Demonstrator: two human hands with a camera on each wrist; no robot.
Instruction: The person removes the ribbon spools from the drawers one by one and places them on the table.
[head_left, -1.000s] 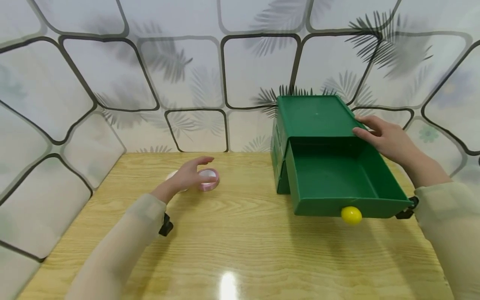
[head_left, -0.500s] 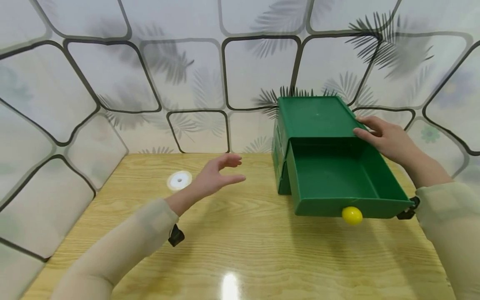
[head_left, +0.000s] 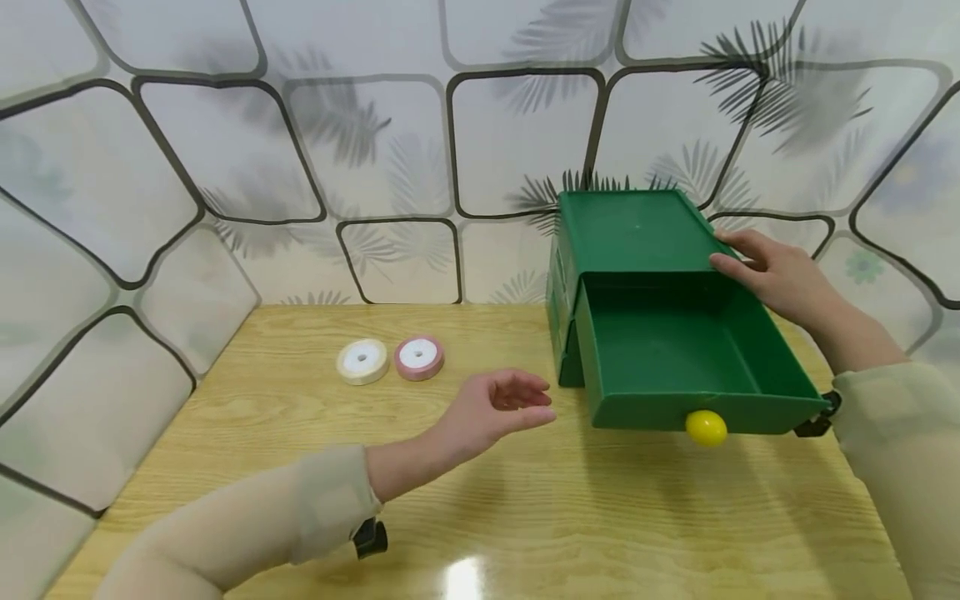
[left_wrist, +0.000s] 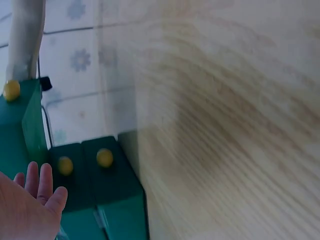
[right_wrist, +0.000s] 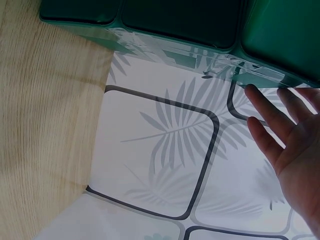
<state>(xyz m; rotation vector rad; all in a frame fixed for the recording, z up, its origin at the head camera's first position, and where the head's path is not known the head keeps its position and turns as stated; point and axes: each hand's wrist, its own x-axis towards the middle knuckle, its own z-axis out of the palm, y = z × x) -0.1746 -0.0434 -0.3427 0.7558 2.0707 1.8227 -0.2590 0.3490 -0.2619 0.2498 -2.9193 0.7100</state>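
A green drawer cabinet (head_left: 637,229) stands at the right of the table, its top drawer (head_left: 637,411) pulled far out with nothing inside. A yellow knob (head_left: 707,427) sits on the drawer front. My right hand (head_left: 783,279) rests at the cabinet's upper right edge; in the right wrist view its fingers (right_wrist: 270,112) reach straight to the cabinet side. My left hand (head_left: 487,417) hovers over the table just left of the drawer, fingers loosely bent and holding nothing. Below the pulled-out drawer, the left wrist view shows two closed drawers with yellow knobs (left_wrist: 104,158).
Two ribbon rolls, one cream (head_left: 362,362) and one pink (head_left: 419,358), lie side by side on the wooden table (head_left: 480,500) toward the back left. A patterned cloth wall (head_left: 397,150) runs behind and along the left side.
My left hand has moved right and toward me, away from the ribbon rolls to beside the drawer, uncovering both rolls. The right hand and cabinet stay put.
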